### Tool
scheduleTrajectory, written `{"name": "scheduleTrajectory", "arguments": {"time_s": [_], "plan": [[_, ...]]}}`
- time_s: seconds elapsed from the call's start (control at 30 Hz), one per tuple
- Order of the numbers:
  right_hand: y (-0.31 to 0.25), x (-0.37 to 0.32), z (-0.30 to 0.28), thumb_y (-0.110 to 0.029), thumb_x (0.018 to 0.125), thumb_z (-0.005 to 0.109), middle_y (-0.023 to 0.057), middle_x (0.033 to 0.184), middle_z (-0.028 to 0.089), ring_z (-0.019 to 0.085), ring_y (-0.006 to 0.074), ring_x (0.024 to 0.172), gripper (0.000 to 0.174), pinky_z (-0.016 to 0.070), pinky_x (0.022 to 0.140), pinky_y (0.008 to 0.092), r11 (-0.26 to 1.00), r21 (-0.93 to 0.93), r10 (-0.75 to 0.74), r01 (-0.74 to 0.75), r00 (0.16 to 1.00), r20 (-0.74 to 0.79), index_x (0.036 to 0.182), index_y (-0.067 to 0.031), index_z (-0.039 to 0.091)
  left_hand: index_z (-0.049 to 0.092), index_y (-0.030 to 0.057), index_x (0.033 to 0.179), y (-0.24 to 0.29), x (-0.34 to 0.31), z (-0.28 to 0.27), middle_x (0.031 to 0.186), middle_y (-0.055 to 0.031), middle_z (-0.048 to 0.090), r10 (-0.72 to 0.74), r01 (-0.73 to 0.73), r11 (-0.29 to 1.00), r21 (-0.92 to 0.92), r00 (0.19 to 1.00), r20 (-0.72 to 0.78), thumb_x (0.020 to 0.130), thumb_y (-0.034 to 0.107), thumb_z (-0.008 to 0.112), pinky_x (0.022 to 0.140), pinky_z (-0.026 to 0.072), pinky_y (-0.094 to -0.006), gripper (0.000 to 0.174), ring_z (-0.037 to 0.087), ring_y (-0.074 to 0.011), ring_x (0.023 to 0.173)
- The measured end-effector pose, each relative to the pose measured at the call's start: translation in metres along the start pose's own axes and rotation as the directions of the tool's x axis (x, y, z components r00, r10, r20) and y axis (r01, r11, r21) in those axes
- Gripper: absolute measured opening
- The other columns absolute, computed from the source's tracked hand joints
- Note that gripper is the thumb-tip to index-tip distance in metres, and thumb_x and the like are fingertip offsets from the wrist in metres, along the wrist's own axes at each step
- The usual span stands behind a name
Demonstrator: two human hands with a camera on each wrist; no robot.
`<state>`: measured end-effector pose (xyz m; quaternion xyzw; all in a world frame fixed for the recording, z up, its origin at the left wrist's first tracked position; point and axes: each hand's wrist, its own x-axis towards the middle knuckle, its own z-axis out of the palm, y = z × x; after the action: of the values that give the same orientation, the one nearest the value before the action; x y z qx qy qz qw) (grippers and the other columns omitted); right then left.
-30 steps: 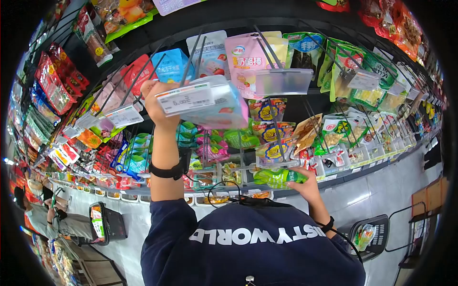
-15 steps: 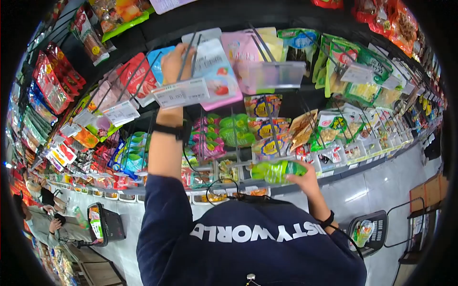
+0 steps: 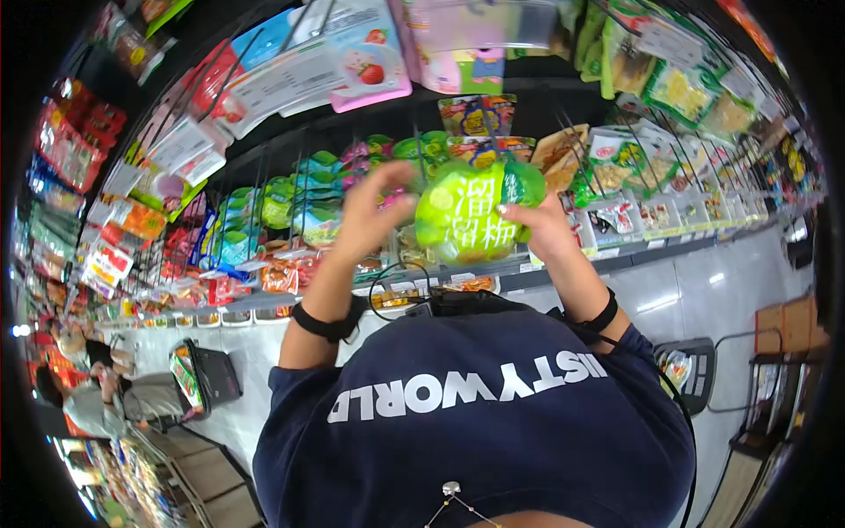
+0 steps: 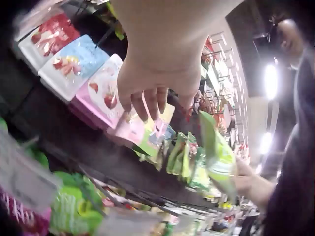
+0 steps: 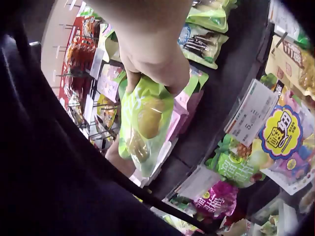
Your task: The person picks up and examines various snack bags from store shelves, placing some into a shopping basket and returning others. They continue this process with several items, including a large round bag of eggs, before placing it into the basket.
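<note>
My right hand (image 3: 550, 229) grips a green bag of preserved plums (image 3: 471, 211) by its right side, thumb on the printed front. In the right wrist view, a clear window on the bag (image 5: 150, 118) shows plums inside. My left hand (image 3: 374, 216) is to the left of the bag, fingers spread and holding nothing; it is blurred in the head view. From the left wrist, its fingers (image 4: 150, 101) point toward the hanging packs, with the green bag off to one side. A white and pink strawberry snack pack (image 3: 374, 66) hangs on the rack above.
Hooks with price tags (image 3: 176, 145) stick out from the rack toward me. Lower down are more green plum bags (image 3: 277, 202) and small bins (image 3: 616, 216) along the shelf edge. A shopping basket (image 3: 695, 374) stands at right; a person (image 3: 106, 396) is at left near another basket (image 3: 211, 378).
My left hand has left the hanging strawberry pack and come down beside the green bag. My right hand has raised that bag and turned its front upward. The head view has tilted down.
</note>
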<state>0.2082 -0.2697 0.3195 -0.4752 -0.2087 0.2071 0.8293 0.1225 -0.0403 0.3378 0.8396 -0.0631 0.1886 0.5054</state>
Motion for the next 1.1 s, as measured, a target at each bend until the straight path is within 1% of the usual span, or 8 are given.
{"name": "scheduleTrajectory", "arguments": {"time_s": [0.17, 0.23, 0.3, 0.67, 0.83, 0.9, 0.97, 1.1], "plan": [[0.019, 0.006, 0.035, -0.001, 0.062, 0.067, 0.0068, 0.086, 0.06, 0.056, 0.0127, 0.073, 0.039, 0.0445, 0.069, 0.0251, 0.981, -0.118, 0.173, -0.152, 0.966, 0.192, 0.099, 0.0023, 0.055, 0.034, 0.0037, 0.119, 0.026, -0.049, -0.009, 0.111, -0.0128, 0.05, -0.113, 0.082, 0.873, -0.48, 0.993, -0.036, 0.069, 0.001, 0.057, 0.086, 0.0377, -0.0327, 0.055, 0.049, -0.0199, 0.101], [0.031, 0.005, 0.049, -0.005, 0.062, 0.068, 0.0062, 0.08, 0.061, 0.055, 0.0107, 0.072, 0.031, 0.0435, 0.066, 0.0237, 0.788, -0.614, 0.224, 0.029, 0.917, 0.331, 0.091, 0.0025, 0.058, 0.045, 0.0026, 0.111, 0.029, -0.065, -0.01, 0.101, -0.0113, 0.056, -0.106, 0.047, 0.94, -0.338, 0.981, -0.16, 0.068, 0.002, 0.059, 0.079, 0.041, -0.0305, 0.045, 0.054, -0.02, 0.093], [0.057, 0.003, 0.056, -0.009, 0.062, 0.069, 0.007, 0.075, 0.061, 0.055, 0.0104, 0.069, 0.027, 0.0433, 0.064, 0.0242, 0.829, -0.557, 0.198, 0.046, 0.907, 0.371, 0.086, 0.002, 0.06, 0.055, 0.0016, 0.096, 0.037, -0.075, -0.013, 0.089, -0.0099, 0.059, -0.076, 0.108, 0.966, 0.236, 0.987, -0.141, 0.067, 0.003, 0.062, 0.071, 0.0436, -0.0293, 0.03, 0.057, -0.0207, 0.083], [0.119, -0.014, 0.008, -0.01, 0.064, 0.067, 0.0107, 0.084, 0.06, 0.057, 0.0201, 0.076, 0.031, 0.0423, 0.069, 0.028, 0.754, -0.635, 0.231, 0.171, 0.835, 0.499, 0.093, -0.003, 0.06, 0.057, 0.0019, 0.081, -0.046, -0.105, 0.031, 0.078, -0.0118, 0.058, -0.021, 0.046, 0.896, 0.442, 0.998, -0.061, 0.073, 0.011, 0.058, 0.064, 0.0436, -0.0337, 0.012, 0.055, -0.0287, 0.074], [0.17, -0.021, -0.047, -0.013, 0.063, 0.067, 0.0112, 0.081, 0.059, 0.055, 0.0226, 0.073, 0.031, 0.0419, 0.068, 0.0294, 0.751, -0.643, 0.206, 0.15, 0.872, 0.444, 0.091, -0.0018, 0.06, 0.058, 0.0027, 0.078, -0.104, -0.097, 0.064, 0.074, -0.011, 0.057, -0.076, 0.04, 0.963, 0.267, 0.989, 0.124, 0.071, 0.014, 0.061, 0.06, 0.0429, -0.032, 0.013, 0.055, -0.0293, 0.069], [0.181, -0.008, -0.058, -0.015, 0.062, 0.068, 0.0127, 0.078, 0.058, 0.055, 0.0237, 0.07, 0.032, 0.0418, 0.066, 0.0307, 0.594, -0.804, 0.344, -0.013, 0.908, 0.239, 0.09, -0.0013, 0.06, 0.059, 0.0016, 0.078, -0.136, -0.086, 0.076, 0.072, -0.01, 0.057, -0.097, 0.074, 0.964, 0.256, 0.992, 0.078, 0.071, 0.013, 0.062, 0.059, 0.0423, -0.0293, 0.014, 0.055, -0.0259, 0.065], [0.189, 0.004, -0.052, -0.018, 0.062, 0.068, 0.0135, 0.074, 0.057, 0.055, 0.0242, 0.067, 0.031, 0.0412, 0.063, 0.0313, 0.698, -0.711, 0.313, -0.088, 0.93, 0.192, 0.087, -0.0004, 0.06, 0.06, 0.0043, 0.078, -0.15, -0.075, 0.083, 0.069, -0.0099, 0.057, -0.401, 0.401, 0.916, -0.008, 0.916, -0.032, 0.072, 0.012, 0.058, 0.059, 0.0424, -0.0288, 0.01, 0.054, -0.0213, 0.061], [0.183, 0.021, -0.039, -0.02, 0.064, 0.067, 0.0125, 0.069, 0.056, 0.053, 0.0201, 0.063, 0.028, 0.0398, 0.06, 0.0305, 0.704, -0.704, 0.246, -0.093, 0.962, 0.119, 0.082, 0.0007, 0.06, 0.057, -0.0013, 0.082, -0.154, -0.066, 0.077, 0.075, -0.0061, 0.053, -0.157, 0.152, 0.988, -0.042, 0.956, -0.247, 0.075, 0.005, 0.057, 0.066, 0.0384, -0.0242, 0.01, 0.049, -0.0124, 0.071]]}}
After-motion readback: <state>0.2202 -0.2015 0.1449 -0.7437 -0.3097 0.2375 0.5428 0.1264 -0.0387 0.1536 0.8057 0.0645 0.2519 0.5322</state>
